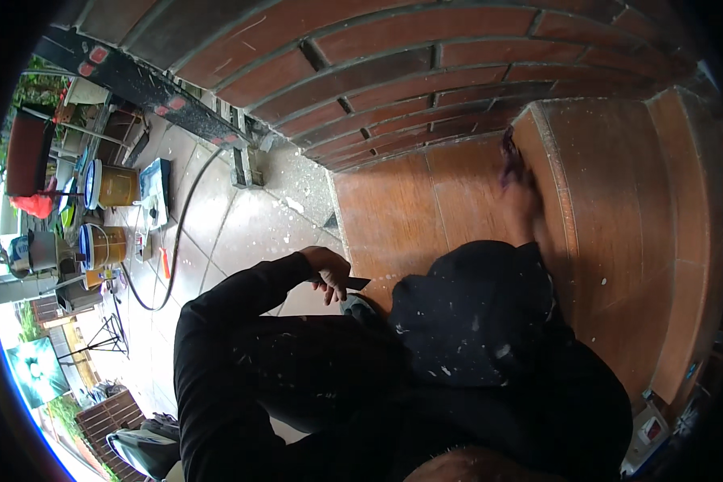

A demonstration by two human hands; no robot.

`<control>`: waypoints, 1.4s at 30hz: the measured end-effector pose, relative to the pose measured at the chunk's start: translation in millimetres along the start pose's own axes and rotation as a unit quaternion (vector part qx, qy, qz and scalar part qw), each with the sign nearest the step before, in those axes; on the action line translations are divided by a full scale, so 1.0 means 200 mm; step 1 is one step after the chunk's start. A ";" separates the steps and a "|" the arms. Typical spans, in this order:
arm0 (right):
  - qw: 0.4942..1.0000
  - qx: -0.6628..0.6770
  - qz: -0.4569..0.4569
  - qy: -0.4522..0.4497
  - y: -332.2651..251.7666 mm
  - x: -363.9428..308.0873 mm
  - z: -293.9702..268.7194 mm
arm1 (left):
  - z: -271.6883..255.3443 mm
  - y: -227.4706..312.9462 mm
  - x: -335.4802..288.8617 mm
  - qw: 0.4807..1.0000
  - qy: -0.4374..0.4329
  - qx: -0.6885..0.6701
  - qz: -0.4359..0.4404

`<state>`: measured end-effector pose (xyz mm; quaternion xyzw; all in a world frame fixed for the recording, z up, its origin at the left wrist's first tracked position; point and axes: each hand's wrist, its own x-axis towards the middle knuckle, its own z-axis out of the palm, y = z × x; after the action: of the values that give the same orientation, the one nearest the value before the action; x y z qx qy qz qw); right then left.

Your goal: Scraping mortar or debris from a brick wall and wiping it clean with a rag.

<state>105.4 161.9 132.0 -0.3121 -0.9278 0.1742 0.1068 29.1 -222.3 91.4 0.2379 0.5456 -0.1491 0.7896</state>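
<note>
My right hand (524,205) reaches far forward to the corner where the brown tiled floor (394,201) meets the step and the brick wall. Under its fingers is a dark purple rag (509,157), pressed against the tile at the foot of the step; hand and rag are somewhat blurred. My left hand (327,269) hangs beside my bent knee with curled fingers. A small dark flat scraper blade (358,283) sticks out from them, its other end hidden in the hand. White specks mark my black trousers (474,313). Below the left hand, part of a grey shoe (361,307) shows.
A brick wall (377,60) rises ahead, and tiled steps (610,177) climb on the right. At left, on pale paving, stand two buckets (119,186), a paint tray (156,193) and a curving dark hose (183,229). A dark beam (149,92) crosses the upper left.
</note>
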 end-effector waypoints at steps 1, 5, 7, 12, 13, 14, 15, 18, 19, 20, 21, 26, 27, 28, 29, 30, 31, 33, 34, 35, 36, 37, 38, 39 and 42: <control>0.997 0.027 -0.058 0.048 -0.05 -0.06 0.01 | -0.01 0.01 0.00 1.000 0.010 0.007 0.005; 0.936 0.174 -0.301 -0.045 -0.44 -0.44 0.22 | 0.01 0.02 -0.01 1.000 0.007 -0.010 -0.016; 0.890 0.232 -0.364 -0.147 -0.60 -0.57 0.35 | 0.03 -0.01 -0.03 0.999 0.011 -0.023 -0.024; 0.769 0.596 -0.025 -0.231 -0.55 -0.34 0.62 | 0.13 -0.12 -0.07 0.997 0.033 -0.064 -0.030; 0.858 0.489 0.003 -0.155 -0.36 -0.21 0.63 | 0.15 -0.14 -0.07 0.996 0.034 -0.072 -0.032; 0.850 0.520 0.031 -0.076 -0.23 -0.09 0.68 | 0.16 -0.16 -0.07 0.996 0.029 -0.079 -0.028; 0.912 0.408 0.033 -0.023 -0.06 0.05 0.72 | 0.17 -0.17 -0.07 0.996 0.037 -0.077 -0.036; 0.983 0.181 -0.028 0.020 0.18 0.24 0.95 | 0.18 -0.16 -0.05 0.996 0.036 -0.068 -0.034; 0.981 0.183 -0.068 0.014 0.13 0.23 1.07 | 0.17 -0.14 -0.04 0.997 0.032 -0.063 -0.031; 0.977 0.183 -0.110 0.009 0.02 0.18 1.18 | 0.17 -0.12 -0.04 0.997 0.037 -0.054 -0.036; 0.920 -0.026 -0.381 0.086 -0.14 0.10 1.30 | 0.16 -0.10 -0.05 0.998 0.034 -0.057 -0.022; 0.815 0.274 -0.394 -0.325 -0.98 -0.56 1.46 | 0.19 -0.07 -0.17 0.989 0.097 -0.097 0.049; 0.657 0.422 -0.362 -0.509 -1.04 -0.66 1.39 | 0.20 -0.07 -0.19 0.986 0.121 -0.110 0.044; 0.718 0.343 -0.392 -0.462 -1.03 -0.72 1.29 | 0.22 -0.07 -0.21 0.983 0.135 -0.108 0.054; 0.759 0.256 -0.423 -0.422 -1.04 -0.75 1.19 | 0.23 -0.07 -0.21 0.980 0.127 -0.136 0.066; 0.761 0.293 -0.441 -0.376 -0.98 -0.75 1.09 | 0.25 -0.07 -0.21 0.989 0.101 -0.102 0.048; 0.748 0.378 -0.363 -0.407 -0.92 -0.71 1.00 | 0.25 -0.06 -0.18 0.994 0.077 -0.064 0.032; 0.640 0.574 -0.243 -0.449 -0.79 -0.57 0.82 | 0.23 -0.04 -0.12 0.997 0.026 -0.063 0.031; 0.703 0.552 -0.193 -0.405 -0.73 -0.49 0.73 | 0.21 -0.04 -0.09 0.998 0.029 -0.054 0.006; 0.755 0.554 -0.143 -0.321 -0.66 -0.42 0.62 | 0.18 -0.03 -0.06 0.998 0.019 -0.053 0.001; 0.785 0.556 -0.175 -0.210 -0.61 -0.34 0.50 | 0.14 -0.02 -0.04 0.999 0.029 -0.043 0.015; 0.806 0.551 -0.200 -0.085 -0.56 -0.27 0.37 | 0.10 0.00 -0.03 0.999 0.022 -0.032 0.005; 0.821 0.524 -0.225 -0.011 -0.52 -0.18 0.24 | 0.06 0.02 -0.02 0.999 0.032 -0.020 0.011; 0.819 0.500 -0.271 0.076 -0.51 -0.09 0.11 | 0.01 0.05 -0.02 0.999 0.029 -0.026 0.008; 0.873 0.305 -0.272 0.267 -0.49 0.14 -0.10 | -0.08 0.16 -0.06 0.998 0.060 0.018 0.024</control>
<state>36.1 111.3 192.1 -0.0343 -0.8130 0.3227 0.4835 28.6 -188.0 104.1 0.2739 0.5830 -0.1256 0.7545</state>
